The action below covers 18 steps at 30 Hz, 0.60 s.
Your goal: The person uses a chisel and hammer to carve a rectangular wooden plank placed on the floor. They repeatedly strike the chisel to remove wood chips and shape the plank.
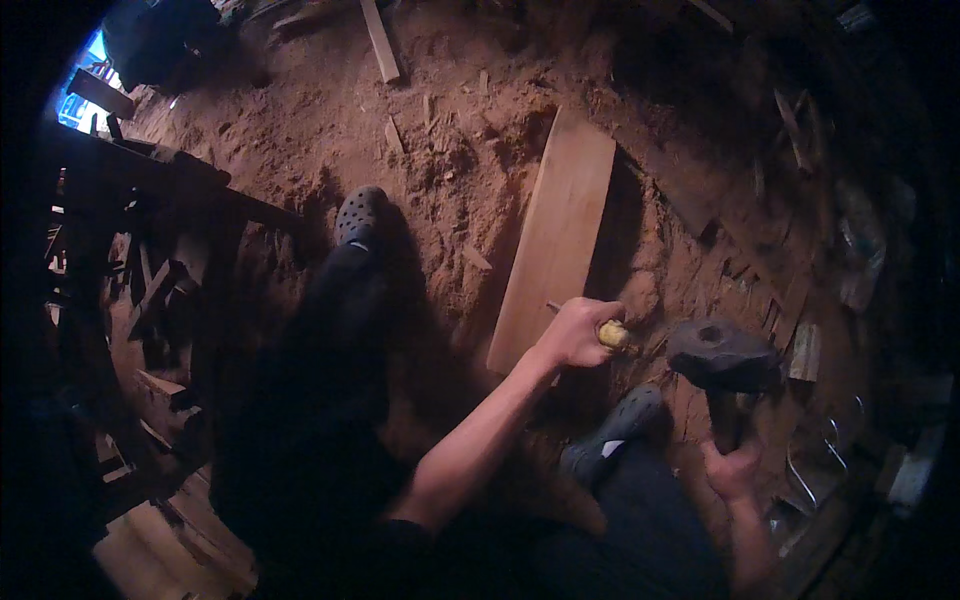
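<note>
My left hand [575, 335] is closed around a chisel; the yellowish butt of its handle [613, 334] sticks out past the thumb side. A thin metal shank [553, 305] shows on the other side of the fist, over the lower part of a long pale wooden board [562, 200]. Whether the tip touches the wood, I cannot tell. Lower right, my right hand [735, 465] grips the handle of a hammer. Its heavy dark head [722, 355] is up, apart from the chisel and to the right of it.
The board lies on loose reddish-brown earth [270, 120]. My feet, in dark clogs [362, 215], stand left of the board and near its lower right. Stacked timber [160, 290] fills the left side. Wood scraps [380, 40] and bent wire [800, 475] lie about.
</note>
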Tool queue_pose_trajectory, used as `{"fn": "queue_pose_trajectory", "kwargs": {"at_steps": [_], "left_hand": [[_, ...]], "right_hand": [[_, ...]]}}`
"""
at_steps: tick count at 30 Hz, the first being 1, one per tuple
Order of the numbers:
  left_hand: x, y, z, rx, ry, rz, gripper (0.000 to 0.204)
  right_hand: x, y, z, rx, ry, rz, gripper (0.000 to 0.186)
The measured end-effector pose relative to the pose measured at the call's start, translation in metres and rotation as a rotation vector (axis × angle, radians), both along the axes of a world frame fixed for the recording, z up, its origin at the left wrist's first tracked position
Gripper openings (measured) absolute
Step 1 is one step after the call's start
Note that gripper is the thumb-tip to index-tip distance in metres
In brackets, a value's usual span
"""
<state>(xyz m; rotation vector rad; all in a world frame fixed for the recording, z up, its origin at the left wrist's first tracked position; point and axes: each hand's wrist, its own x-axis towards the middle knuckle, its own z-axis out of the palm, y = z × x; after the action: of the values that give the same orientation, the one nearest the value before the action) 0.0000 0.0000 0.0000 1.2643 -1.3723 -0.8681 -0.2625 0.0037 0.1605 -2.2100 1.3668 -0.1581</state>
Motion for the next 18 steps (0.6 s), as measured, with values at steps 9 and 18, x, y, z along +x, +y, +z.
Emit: {"fn": "queue_pose_trajectory", "kwargs": {"at_steps": [9,18], "left_hand": [[-0.004,0.005,-0.008,-0.108,-0.021,-0.012,0.024],[-0.005,0.01,-0.008,-0.14,-0.014,0.009,0.023]], "right_hand": [[0.069,0.101,-0.039,0.56,-0.539,-0.774,0.034],[0.095,0.151,-0.076,0.385,-0.608,-0.888,0.03]]}}
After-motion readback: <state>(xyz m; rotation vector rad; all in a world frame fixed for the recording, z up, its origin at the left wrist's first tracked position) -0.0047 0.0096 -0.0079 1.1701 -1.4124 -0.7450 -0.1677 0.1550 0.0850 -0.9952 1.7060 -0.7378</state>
